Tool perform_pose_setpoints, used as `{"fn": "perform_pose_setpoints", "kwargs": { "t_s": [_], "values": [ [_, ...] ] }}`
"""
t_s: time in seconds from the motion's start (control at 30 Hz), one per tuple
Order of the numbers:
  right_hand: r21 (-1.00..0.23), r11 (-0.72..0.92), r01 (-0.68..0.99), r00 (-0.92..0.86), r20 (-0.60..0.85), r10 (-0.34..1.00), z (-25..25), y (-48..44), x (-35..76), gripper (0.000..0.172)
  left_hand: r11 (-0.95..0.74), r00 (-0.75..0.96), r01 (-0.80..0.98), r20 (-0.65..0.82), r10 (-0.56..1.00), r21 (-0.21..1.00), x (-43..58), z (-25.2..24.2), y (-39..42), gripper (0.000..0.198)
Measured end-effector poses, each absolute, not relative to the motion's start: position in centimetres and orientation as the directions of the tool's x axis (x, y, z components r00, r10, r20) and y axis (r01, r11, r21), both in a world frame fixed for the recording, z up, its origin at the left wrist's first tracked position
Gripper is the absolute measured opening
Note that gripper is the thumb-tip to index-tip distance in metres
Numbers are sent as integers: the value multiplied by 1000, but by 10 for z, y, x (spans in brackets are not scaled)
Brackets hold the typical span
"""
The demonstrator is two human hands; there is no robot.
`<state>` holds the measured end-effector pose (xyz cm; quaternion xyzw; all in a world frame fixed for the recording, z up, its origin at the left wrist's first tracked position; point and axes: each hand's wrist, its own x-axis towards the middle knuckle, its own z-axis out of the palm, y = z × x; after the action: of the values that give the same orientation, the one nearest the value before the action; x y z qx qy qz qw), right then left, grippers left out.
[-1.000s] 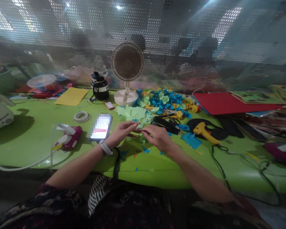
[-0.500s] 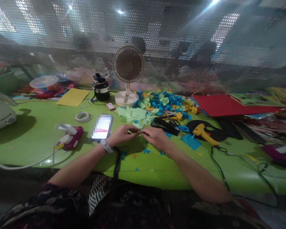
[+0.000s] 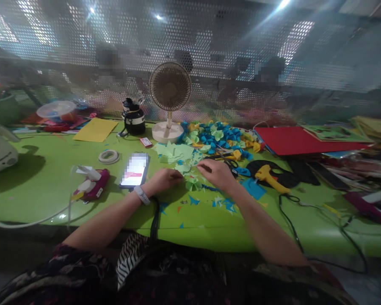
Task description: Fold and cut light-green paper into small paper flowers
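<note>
My left hand rests low over the green table, its fingers curled together beside a light green paper flower; whether it holds anything is hidden. To the right, my right hand has its thumb and fingertips pinched together near the light green paper pieces; anything between them is too small to make out. Behind the hands lies a heap of blue, yellow and green folded paper. Small blue scraps lie in front of the flower. A lit phone is next to my left hand.
A small fan and a dark bottle stand at the back. On the left are a tape roll and a power strip. A yellow glue gun, its cable and red sheets lie on the right.
My hands have come apart; the right has moved right and slightly up, the left slightly left. The green flower and more scraps now show between and below them.
</note>
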<state>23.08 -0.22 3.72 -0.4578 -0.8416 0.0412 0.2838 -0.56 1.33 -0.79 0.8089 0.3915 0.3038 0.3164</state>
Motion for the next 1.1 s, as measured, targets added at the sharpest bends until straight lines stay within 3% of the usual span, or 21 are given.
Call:
{"fn": "perform_pose_setpoints", "kwargs": {
  "t_s": [0.1, 0.2, 0.5, 0.7, 0.87, 1.1],
  "values": [
    [-326, 554, 766, -527, 177, 832, 45, -5, 234, 13, -525, 525, 484, 247, 814, 700, -4, -12, 15, 18],
    [-243, 576, 781, -583, 49, 811, 48, -10, 233, 16, -565, 536, 508, 275, 798, 650, -4, -14, 16, 19],
    [-164, 564, 810, -564, 46, 824, 41, -11, 231, 14, -589, 556, 512, 282, 782, 626, -5, -14, 17, 23],
    [-129, 572, 810, -574, 31, 819, 40, -10, 229, 12, -539, 425, 522, 347, 836, 661, -8, -5, 15, 31],
    [-258, 539, 802, -542, 65, 838, 45, -10, 230, 11, -516, 331, 462, 400, 855, 721, -8, 3, 11, 25],
    [-481, 386, 787, -384, 108, 917, 48, -11, 227, 16, -646, 426, 341, 501, 754, 683, -3, 7, 0, 25]
  ]
}}
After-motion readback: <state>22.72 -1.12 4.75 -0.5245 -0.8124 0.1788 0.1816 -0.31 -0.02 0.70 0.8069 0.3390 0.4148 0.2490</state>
